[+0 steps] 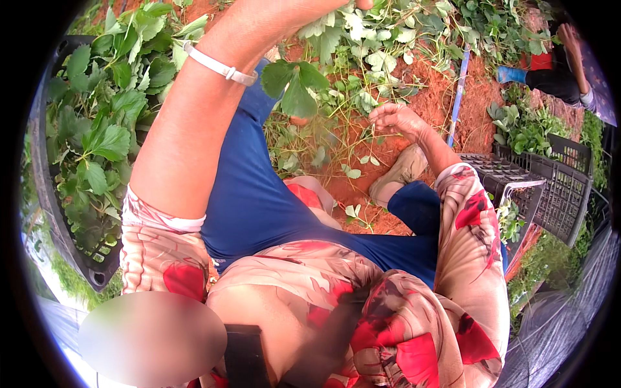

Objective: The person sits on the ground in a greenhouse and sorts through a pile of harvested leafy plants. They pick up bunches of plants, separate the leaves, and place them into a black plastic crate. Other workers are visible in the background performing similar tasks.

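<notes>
My left hand [322, 6] is cut off by the top edge. Its fingers are mostly out of view, so whether it holds anything cannot be told. Just below it is a green three-part leaf [297, 87], which looks like strawberry. My right hand [399, 120] is held low over loose leafy plants [335, 104], its fingers bent. A thin pale stem passes by the fingertips, but a grip on it cannot be made out. The plants lie tangled on reddish soil [351, 186] between my shoes.
A black plastic crate [40, 160] heaped with leafy plants [109, 140] stands at my left. More black crates [558, 199] are at my right. A blue strip [458, 97] runs along the soil. Another person's hand [570, 39] and blue footwear [512, 74] appear at upper right.
</notes>
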`<action>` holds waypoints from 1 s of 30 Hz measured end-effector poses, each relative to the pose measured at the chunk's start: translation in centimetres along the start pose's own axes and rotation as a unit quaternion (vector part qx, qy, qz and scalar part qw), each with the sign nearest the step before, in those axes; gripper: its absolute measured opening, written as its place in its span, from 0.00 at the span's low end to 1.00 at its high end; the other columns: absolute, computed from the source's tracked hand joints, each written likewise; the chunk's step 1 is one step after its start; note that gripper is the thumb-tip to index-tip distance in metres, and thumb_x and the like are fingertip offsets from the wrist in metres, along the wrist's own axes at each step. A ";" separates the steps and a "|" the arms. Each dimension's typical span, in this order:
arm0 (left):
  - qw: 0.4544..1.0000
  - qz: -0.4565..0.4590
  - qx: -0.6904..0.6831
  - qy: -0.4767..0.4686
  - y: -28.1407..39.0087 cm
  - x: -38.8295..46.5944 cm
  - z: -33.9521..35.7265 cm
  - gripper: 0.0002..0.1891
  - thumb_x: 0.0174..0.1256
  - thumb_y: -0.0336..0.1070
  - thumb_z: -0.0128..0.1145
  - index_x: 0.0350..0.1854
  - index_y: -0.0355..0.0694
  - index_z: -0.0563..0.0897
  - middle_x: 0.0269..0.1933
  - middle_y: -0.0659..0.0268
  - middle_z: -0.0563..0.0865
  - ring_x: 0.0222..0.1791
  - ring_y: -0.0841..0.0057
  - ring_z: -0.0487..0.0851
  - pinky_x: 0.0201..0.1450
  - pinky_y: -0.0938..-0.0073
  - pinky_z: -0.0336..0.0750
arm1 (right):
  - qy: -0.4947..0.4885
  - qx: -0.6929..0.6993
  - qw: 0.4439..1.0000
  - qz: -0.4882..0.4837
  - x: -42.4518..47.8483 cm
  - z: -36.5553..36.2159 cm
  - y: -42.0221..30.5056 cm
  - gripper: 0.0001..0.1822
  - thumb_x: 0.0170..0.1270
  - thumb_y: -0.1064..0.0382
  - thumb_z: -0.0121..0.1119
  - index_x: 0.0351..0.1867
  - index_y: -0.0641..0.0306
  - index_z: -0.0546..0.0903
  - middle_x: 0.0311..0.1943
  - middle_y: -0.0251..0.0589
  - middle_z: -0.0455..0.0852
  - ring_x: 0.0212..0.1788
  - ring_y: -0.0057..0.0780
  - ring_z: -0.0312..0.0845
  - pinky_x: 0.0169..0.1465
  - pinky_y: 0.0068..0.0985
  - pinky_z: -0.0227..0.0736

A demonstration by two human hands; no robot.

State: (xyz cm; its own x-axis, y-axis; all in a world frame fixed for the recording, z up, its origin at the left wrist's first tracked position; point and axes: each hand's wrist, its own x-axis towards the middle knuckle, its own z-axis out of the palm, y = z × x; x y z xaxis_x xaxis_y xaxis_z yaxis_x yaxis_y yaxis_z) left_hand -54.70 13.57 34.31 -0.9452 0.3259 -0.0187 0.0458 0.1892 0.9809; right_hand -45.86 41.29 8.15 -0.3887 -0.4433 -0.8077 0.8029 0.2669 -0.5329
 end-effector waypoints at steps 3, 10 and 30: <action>0.999 -0.031 -0.016 0.024 0.1 0.3 0.6 0.10 0.57 0.32 0.54 0.31 0.28 0.80 0.26 0.61 0.83 0.16 0.85 0.73 0.20 0.83 0.67 | -0.007 0.006 1.000 -0.005 0.1 -0.2 0.2 0.11 0.54 0.72 0.54 0.40 0.64 0.79 0.30 0.31 0.82 0.28 0.13 0.76 0.24 0.08 0.63; 0.998 -0.034 -0.034 0.044 -0.3 0.4 1.0 0.08 0.56 0.29 0.53 0.31 0.28 0.80 0.25 0.64 0.82 0.17 0.86 0.73 0.20 0.84 0.67 | -0.025 0.014 1.000 0.000 0.8 -0.2 0.7 0.13 0.52 0.70 0.55 0.41 0.64 0.79 0.30 0.32 0.82 0.28 0.14 0.76 0.26 0.12 0.65; 0.990 -0.109 -0.089 0.013 -1.0 1.5 0.9 0.09 0.60 0.30 0.52 0.39 0.29 0.78 0.28 0.66 0.82 0.18 0.89 0.73 0.22 0.88 0.68 | 0.111 -0.771 0.623 -0.071 10.7 4.9 -0.9 0.13 0.52 0.66 0.51 0.41 0.62 0.76 0.43 0.51 0.74 0.43 0.40 0.76 0.41 0.32 0.74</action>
State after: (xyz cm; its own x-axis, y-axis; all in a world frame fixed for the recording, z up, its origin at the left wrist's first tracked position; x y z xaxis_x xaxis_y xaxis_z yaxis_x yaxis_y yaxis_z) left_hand -55.92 14.72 33.17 -0.9347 0.2704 -0.2307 -0.2156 0.0848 0.9728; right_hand -48.56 32.15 1.26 -0.5973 -0.4729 -0.6478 -0.5690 0.8191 -0.0732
